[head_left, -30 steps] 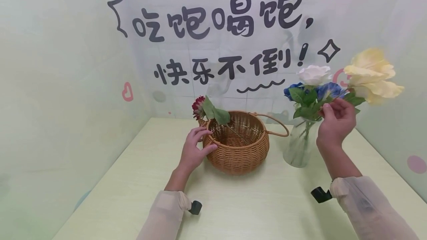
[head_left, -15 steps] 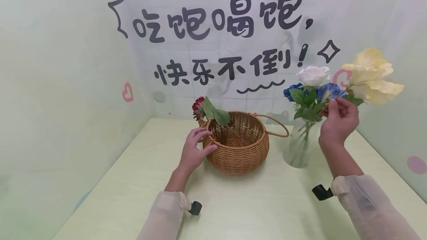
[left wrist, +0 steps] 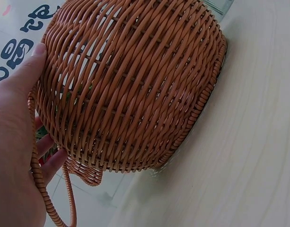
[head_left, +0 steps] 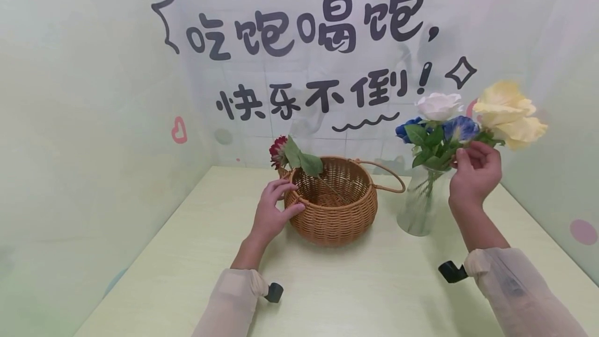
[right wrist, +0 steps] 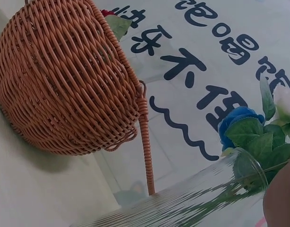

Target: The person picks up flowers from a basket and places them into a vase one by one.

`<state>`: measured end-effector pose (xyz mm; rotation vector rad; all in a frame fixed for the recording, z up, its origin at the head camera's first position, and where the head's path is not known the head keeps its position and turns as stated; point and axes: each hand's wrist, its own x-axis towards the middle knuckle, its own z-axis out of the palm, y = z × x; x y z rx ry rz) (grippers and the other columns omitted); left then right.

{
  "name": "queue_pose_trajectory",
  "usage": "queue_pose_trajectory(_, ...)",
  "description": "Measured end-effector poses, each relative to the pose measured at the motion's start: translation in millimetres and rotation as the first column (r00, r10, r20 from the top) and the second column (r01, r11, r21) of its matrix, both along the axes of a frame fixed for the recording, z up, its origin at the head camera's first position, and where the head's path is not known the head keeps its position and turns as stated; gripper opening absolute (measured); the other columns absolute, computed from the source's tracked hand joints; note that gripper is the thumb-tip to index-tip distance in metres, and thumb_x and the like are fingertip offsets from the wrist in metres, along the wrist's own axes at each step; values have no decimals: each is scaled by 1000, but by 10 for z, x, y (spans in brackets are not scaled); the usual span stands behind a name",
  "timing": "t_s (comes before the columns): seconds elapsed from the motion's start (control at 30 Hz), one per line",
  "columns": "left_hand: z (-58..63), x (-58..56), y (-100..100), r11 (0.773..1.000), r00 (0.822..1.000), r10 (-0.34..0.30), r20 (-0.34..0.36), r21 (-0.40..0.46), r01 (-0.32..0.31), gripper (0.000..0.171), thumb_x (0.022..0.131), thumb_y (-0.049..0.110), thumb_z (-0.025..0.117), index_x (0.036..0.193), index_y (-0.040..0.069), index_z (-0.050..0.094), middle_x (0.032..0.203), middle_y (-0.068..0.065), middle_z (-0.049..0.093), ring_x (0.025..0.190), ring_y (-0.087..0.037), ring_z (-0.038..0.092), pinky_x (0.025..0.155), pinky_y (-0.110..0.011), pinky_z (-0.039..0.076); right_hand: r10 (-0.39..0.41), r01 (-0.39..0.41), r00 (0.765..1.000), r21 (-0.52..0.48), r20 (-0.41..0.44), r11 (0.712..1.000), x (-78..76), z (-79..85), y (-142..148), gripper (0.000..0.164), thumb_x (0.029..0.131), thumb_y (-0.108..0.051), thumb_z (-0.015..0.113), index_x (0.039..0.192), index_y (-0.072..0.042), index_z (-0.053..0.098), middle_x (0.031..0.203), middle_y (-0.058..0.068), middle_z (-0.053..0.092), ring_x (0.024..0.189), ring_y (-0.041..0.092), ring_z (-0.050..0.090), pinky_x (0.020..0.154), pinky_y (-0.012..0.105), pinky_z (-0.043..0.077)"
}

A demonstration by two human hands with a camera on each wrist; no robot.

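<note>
A round brown wicker basket [head_left: 334, 225] stands mid-table, its rim held at the left by my left hand [head_left: 271, 207]. In the left wrist view the thumb [left wrist: 29, 71] lies along the basket's side, and other fingers reach past a handle loop. A red flower [head_left: 278, 151] leans over that rim, its stem down inside. At the right, my right hand [head_left: 474, 176] pinches a large yellow flower [head_left: 507, 113] by its stem, close beside the mouth of a clear glass vase [head_left: 414, 215]. The vase holds a white rose [head_left: 439, 106] and blue flowers [head_left: 460, 129]. My fingers partly hide the yellow flower's stem.
One basket handle [head_left: 396, 187] sticks out rightward, near the vase. Behind the pale table [head_left: 346, 295] hangs a printed sheet [head_left: 299, 74] with dark lettering, and light walls close in the sides.
The yellow flower has come down and left toward the vase, with my right hand shifting only a little. My left hand, the basket and the red flower keep their places.
</note>
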<state>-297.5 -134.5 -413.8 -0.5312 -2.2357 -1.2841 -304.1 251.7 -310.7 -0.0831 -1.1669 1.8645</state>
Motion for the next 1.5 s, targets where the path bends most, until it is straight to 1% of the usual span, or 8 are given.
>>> queue_pose_trajectory(0.13,-5,-5,-2,1000,1000,1,-2,-3,-1,43,80,30,81,115,10,67,133,-5,50,127,-22,42,96,-44,46,-6,6,1000,19,23,1000,-6,-24,10,26,85,11,66,104,-6,62,89,5,56,73,13,55,58,17,51)
queue_pose_trajectory(0.47,-8,-6,-3,1000,1000,-3,-5,0,3,43,80,30,81,115,10,67,133,-6,50,127,-22,42,96,-44,46,-18,17,999,47,32,999,-56,-110,43,30,83,14,64,104,-7,62,86,5,58,74,13,55,59,17,52)
queue_pose_trajectory(0.63,-4,0,-6,1000,1000,-5,-3,1,5,45,80,29,82,116,7,67,134,-8,50,127,-23,42,96,-44,45,-56,51,997,90,53,995,-74,-135,53,33,81,15,64,104,-9,63,84,3,60,74,12,55,63,17,51)
queue_pose_trajectory(0.83,-3,4,-9,1000,1000,-5,0,-1,5,45,80,30,81,116,7,67,134,-8,50,127,-23,42,96,-44,45,-126,109,987,162,97,981,-65,-181,44,37,80,14,62,105,-12,64,83,-1,61,74,9,56,68,18,45)
queue_pose_trajectory(0.97,-7,5,-9,1000,1000,-6,-5,0,6,45,80,30,81,116,8,67,133,-7,50,127,-23,42,96,-45,45,-152,126,980,196,126,972,-53,-209,34,38,80,13,62,107,-13,63,85,-3,60,75,8,56,70,19,43)
queue_pose_trajectory(1.17,-21,-4,-10,1000,1000,-7,-7,7,7,44,80,31,81,116,10,67,133,-5,50,127,-22,42,95,-44,46,-183,141,968,238,169,961,-67,-245,33,37,83,10,65,111,-14,63,87,-6,59,79,6,56,72,20,43)
queue_pose_trajectory(1.4,-33,-8,-12,1000,1000,-5,-3,8,5,43,80,31,81,116,11,67,133,-5,50,127,-22,42,95,-45,46,-219,171,964,279,151,945,-67,-307,14,31,85,4,68,112,-11,63,88,-7,58,82,5,57,73,20,44)
queue_pose_trajectory(1.5,-36,-13,-11,1000,1000,-9,-3,9,9,44,80,31,81,116,10,67,133,-5,50,127,-22,42,95,-45,46,-233,185,962,290,140,939,-55,-324,2,30,85,3,68,112,-11,64,87,-8,58,82,5,57,73,20,44)
